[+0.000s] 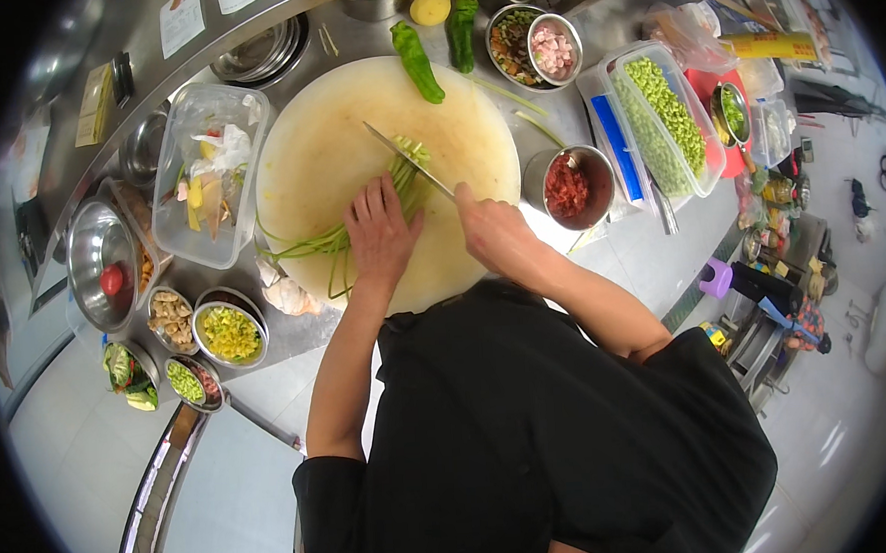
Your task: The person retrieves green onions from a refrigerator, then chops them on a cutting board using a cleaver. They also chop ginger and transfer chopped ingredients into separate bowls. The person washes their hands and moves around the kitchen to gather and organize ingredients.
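A round, pale cutting board (308, 148) lies before me with a bunch of thin green stalks (313, 244) across it. My left hand (380, 227) presses the bunch down, fingertips bent over it. In my right hand (491, 227) is the handle of a kitchen knife (409, 160). Its blade crosses the stalks just beyond my left fingers, close to short cut pieces (415, 147) at the bunch's far end. Whether the edge touches the board cannot be seen. A long green pepper (418, 66) rests on the board's far rim.
Left of the board stands a clear plastic tub (242, 234) of peelings. A metal cup (602, 185) of red minced meat sits close by my right forearm. Behind are a second green pepper (463, 35), a peeled potato (430, 1) and metal bowls (493, 63). A tub of chopped greens (664, 115) stands farther right.
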Demonstrator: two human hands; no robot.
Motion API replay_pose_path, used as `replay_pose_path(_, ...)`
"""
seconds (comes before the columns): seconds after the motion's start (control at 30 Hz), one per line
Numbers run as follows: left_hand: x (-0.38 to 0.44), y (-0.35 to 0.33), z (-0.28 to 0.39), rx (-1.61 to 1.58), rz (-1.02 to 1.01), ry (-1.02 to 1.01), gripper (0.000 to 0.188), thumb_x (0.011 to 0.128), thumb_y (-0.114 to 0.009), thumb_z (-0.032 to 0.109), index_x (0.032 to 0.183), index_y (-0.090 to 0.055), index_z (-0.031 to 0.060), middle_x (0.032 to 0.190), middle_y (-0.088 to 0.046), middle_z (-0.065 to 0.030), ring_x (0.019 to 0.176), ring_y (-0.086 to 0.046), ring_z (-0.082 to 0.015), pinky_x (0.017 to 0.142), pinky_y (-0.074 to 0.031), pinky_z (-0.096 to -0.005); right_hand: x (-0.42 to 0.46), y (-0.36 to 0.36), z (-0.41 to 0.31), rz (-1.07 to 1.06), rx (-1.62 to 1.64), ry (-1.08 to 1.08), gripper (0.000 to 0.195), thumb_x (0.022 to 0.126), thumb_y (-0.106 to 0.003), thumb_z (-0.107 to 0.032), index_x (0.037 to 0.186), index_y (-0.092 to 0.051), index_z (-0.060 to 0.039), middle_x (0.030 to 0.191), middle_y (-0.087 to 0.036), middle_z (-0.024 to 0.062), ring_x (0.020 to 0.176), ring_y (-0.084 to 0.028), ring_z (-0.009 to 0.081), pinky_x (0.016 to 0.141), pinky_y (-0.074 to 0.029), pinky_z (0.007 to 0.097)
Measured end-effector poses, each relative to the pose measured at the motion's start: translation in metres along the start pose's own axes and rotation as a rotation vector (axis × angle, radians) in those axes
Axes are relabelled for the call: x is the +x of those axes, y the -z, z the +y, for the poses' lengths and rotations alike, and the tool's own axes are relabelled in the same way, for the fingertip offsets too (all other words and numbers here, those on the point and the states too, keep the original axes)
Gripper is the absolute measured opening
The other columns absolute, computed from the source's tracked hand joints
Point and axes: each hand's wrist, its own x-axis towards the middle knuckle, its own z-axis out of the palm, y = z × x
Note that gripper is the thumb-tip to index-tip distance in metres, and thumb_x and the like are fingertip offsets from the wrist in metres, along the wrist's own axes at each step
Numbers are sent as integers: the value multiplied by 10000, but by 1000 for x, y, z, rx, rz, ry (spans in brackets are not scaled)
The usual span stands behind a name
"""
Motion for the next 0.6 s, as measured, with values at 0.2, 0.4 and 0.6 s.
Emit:
replay_pose_path(0.2,0,4,-1,-46,-28,20,899,827,-847,424,1523,-507,-33,1421,-570,-171,1309,-534,-346,1099,-422,-541,37,-30,15,101,-42,21,206,932,-550,-38,1107,-470,34,709,-682,278,675,-699,500,617,-562,586)
replay_pose_path(0.4,-9,17,-2,-72,1,57,877,858,-797,410,1543,-485,-41,1448,-560,-195,1346,-510,-378,1152,-383,-565,-3,5,1,79,11,40,216,921,-556,-13,1108,-457,29,687,-675,265,668,-702,493,612,-568,581)
replay_pose_path(0.6,-10,7,-6,16,-22,25,804,865,-767,420,1510,-547,-7,1455,-577,-131,1331,-532,-299,1120,-403,-529,-16,9,-12,-21,-24,2,224,917,-560,-5,1111,-457,37,686,-675,273,671,-711,491,608,-574,578)
